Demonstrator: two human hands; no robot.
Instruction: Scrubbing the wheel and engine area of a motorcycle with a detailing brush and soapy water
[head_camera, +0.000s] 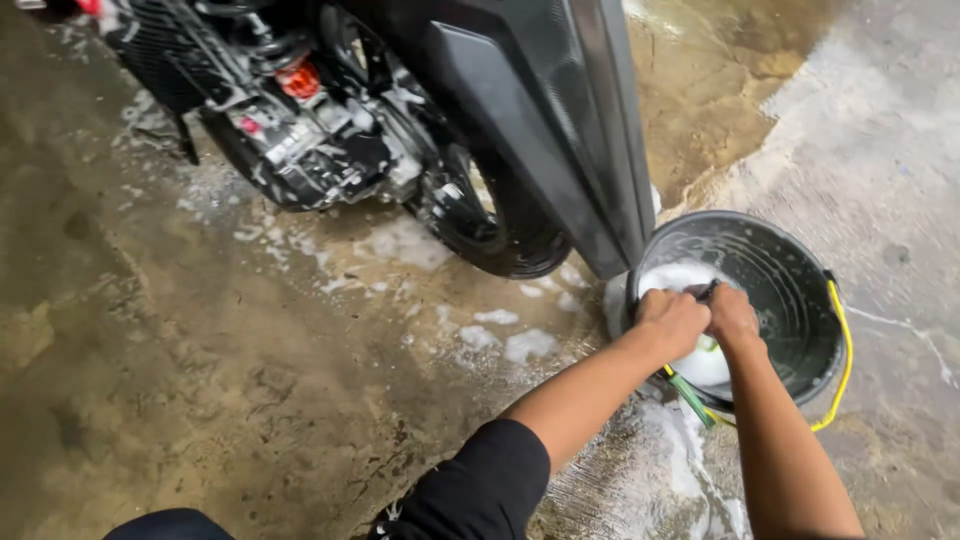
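Note:
Both my hands are clenched side by side over a black bucket (800, 300) that holds white soap foam (672, 277). My left hand (672, 318) and my right hand (733, 315) grip a small dark cloth (706, 292), of which only a bit shows between the fists. A pale green piece (709, 344) peeks out under my hands. The bucket stands on the wet ground beside the rear of a black motorbike (520, 110).
The motorbike's rear tyre (500, 235) and soapy engine parts (300, 140) fill the upper left. Foam patches (505, 335) lie on the wet, muddy concrete. The bucket has a yellow wire handle (846, 350), and a green strip (690, 395) sits at its near rim.

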